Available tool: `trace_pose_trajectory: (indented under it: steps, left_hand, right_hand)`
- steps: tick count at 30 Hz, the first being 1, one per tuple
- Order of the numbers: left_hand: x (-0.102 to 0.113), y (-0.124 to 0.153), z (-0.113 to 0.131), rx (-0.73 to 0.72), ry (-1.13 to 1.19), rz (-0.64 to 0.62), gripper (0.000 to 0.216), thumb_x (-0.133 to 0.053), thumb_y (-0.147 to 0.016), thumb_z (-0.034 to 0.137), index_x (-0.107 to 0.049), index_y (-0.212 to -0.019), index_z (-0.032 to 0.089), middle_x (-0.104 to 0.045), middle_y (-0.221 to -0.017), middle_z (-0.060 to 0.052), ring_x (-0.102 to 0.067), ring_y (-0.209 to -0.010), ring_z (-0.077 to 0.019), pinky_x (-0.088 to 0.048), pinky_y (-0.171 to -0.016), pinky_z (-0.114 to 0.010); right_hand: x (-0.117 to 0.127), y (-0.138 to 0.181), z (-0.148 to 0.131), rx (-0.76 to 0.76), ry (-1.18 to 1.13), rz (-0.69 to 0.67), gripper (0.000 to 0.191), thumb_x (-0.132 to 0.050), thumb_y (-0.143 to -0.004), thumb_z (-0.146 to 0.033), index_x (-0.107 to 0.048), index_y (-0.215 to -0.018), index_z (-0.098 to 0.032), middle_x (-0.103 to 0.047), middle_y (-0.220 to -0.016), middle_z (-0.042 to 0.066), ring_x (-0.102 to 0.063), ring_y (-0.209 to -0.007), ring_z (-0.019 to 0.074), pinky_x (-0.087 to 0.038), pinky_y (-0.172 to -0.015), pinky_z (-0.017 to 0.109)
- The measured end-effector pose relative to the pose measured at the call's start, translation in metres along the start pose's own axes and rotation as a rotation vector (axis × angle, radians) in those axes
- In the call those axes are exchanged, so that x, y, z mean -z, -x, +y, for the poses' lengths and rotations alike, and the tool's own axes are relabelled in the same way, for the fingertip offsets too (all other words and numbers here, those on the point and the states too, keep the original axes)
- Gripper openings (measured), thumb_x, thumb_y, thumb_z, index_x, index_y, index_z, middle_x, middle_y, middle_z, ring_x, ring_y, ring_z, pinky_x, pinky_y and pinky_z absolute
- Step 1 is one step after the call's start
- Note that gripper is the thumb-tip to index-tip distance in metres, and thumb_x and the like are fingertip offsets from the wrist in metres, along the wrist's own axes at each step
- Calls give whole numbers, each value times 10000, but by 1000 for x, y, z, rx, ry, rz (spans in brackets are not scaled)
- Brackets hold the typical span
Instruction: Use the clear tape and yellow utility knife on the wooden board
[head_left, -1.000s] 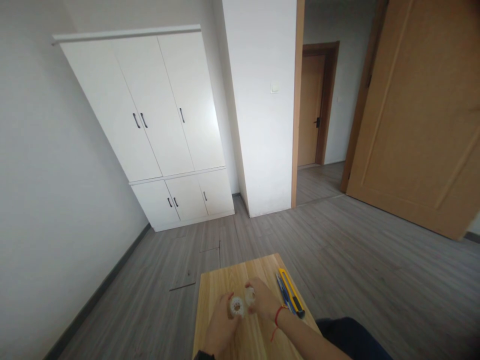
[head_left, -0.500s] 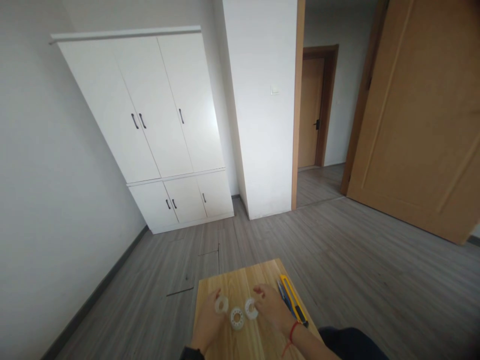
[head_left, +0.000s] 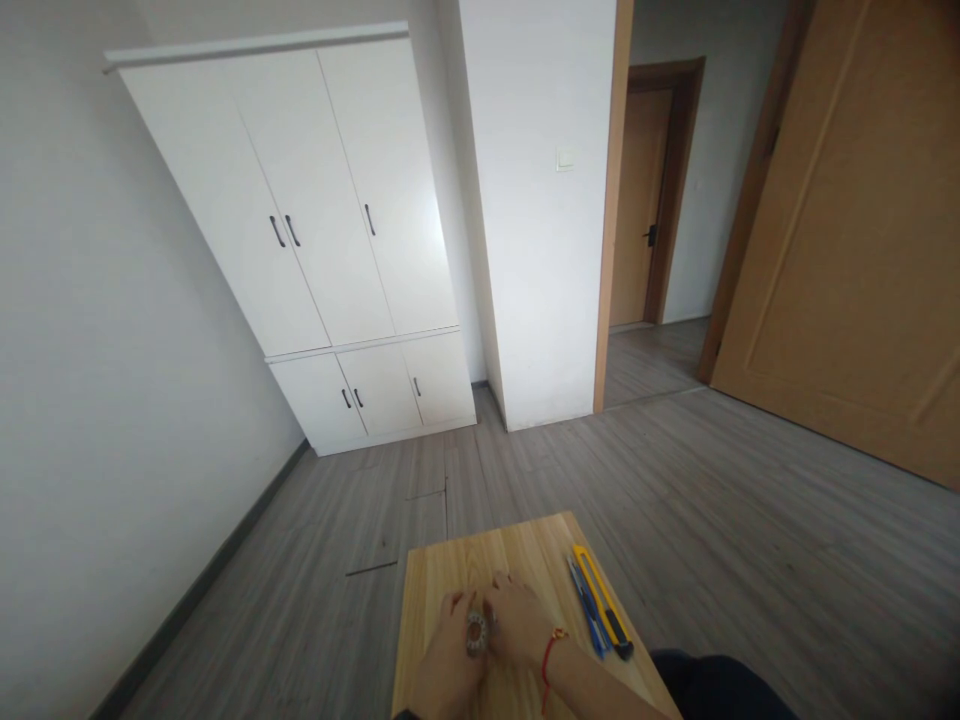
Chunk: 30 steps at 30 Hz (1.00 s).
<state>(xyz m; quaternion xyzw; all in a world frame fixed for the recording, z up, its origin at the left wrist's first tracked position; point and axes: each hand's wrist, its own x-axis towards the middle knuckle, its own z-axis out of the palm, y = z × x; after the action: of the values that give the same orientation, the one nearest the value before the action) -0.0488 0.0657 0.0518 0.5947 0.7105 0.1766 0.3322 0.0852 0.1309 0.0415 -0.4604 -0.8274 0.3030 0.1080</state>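
Pale pine boards make up the counter (head_left: pixel 457 575), a small top whose far edge and left edge both show, with grey plank floor (head_left: pixel 675 480) open beyond them on every side. Near its middle the left hand (head_left: pixel 448 655) and the right hand (head_left: pixel 521 632) meet, fingers curled in around a small clear ring-shaped roll (head_left: pixel 475 633) pinched between them and held just above the wood. How many rolls are stacked there cannot be told. A red cord circles the right wrist. To the right, well clear of the hands, a yellow utility knife (head_left: pixel 604 610) lies along the counter's right edge with a blue pen (head_left: pixel 587 620) just beside it on the inner side. The strip of bare wood ahead of the hands reaches to the far edge. A white wardrobe (head_left: pixel 322 250) stands against the far wall. No brand, label or writing can be read on anything.
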Motion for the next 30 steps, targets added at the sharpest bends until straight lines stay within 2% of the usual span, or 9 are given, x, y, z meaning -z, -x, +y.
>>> trace_pose_trajectory:
  steps: [3, 6, 8, 12, 16, 19, 25, 28, 30]
  left_hand:
    - [0, -3, 5, -3, -45, -9, 499, -428, -734, 74, -593, -1203, 118, -547, -1394, -172, -617, -1193, -184, -462, -1053, -292]
    - [2, -3, 9, 15, -98, 7, 406, -473, -730, 104, -631, -1103, 121, -586, -1294, -170, -627, -1131, -217, -481, -1003, -332]
    - [3, -1, 12, 43, -130, 40, 453, -515, -736, 174, -626, -1172, 123, -528, -1399, -195, -560, -1267, -287, -437, -1082, -407]
    - [0, -4, 10, 155, -182, 88, 829, -655, -652, 272, -450, -1449, 176, -294, -1638, -199, -277, -1508, -425, -281, -1210, -550]
    - [-8, -13, -3, 50, -95, 98, 842, -587, -654, 173, -396, -1468, 73, -537, -1483, -200, -483, -1385, -295, -333, -1201, -401]
    - [-10, -13, -13, 24, -80, 103, 790, -527, -685, 164, -404, -1456, 44, -553, -1481, -209, -506, -1371, -277, -345, -1202, -382]
    - [-11, -2, -26, 79, -37, 68, 779, -492, -695, 171, -399, -1456, 33, -475, -1563, -183, -404, -1472, -257, -262, -1262, -364]
    - [-20, -2, -30, 82, 14, 93, 661, -439, -793, 258, -452, -1408, 17, -507, -1531, -201, -439, -1446, -249, -267, -1261, -374]
    - [-26, -3, -31, 71, 36, 101, 617, -387, -829, 285, -483, -1376, 16, -542, -1497, -206, -480, -1410, -237, -296, -1245, -364]
  right_hand:
    - [3, 0, 5, 0, -78, 26, 331, -686, -648, -139, -702, -972, -207, -706, -1110, 88, -637, -1058, 269, -485, -913, 370]
    - [5, 6, 11, -34, -169, 93, 433, -654, -600, -111, -651, -1031, -162, -685, -1111, 95, -632, -1044, 239, -480, -893, 320]
    - [4, 10, 13, -62, -223, 137, 450, -650, -572, -107, -627, -1018, -161, -675, -1091, 86, -629, -1028, 229, -480, -876, 305]
    - [0, 13, 11, -114, -293, 201, 426, -627, -587, -105, -593, -1001, -197, -663, -1077, 66, -628, -1003, 220, -491, -863, 311]
    - [-8, 11, 4, -75, -302, 185, 543, -659, -572, -85, -604, -1101, -194, -662, -1158, 79, -625, -1054, 219, -494, -902, 303]
    - [-15, 12, 3, 11, -260, 116, 658, -696, -561, -80, -621, -1199, -220, -670, -1246, 71, -604, -1156, 231, -453, -1004, 319]
    - [-21, 22, 12, -36, -39, 130, 738, -802, -665, -303, -565, -1362, -359, -501, -1546, 97, -374, -1420, 431, -172, -1162, 644]
    - [-17, 25, 8, -116, 100, 163, 663, -743, -756, -416, -558, -1385, -318, -516, -1521, 145, -422, -1380, 452, -271, -1108, 647]
    - [-15, 25, 3, -135, 136, 173, 533, -669, -807, -386, -611, -1319, -246, -599, -1404, 182, -507, -1293, 439, -368, -1038, 600]
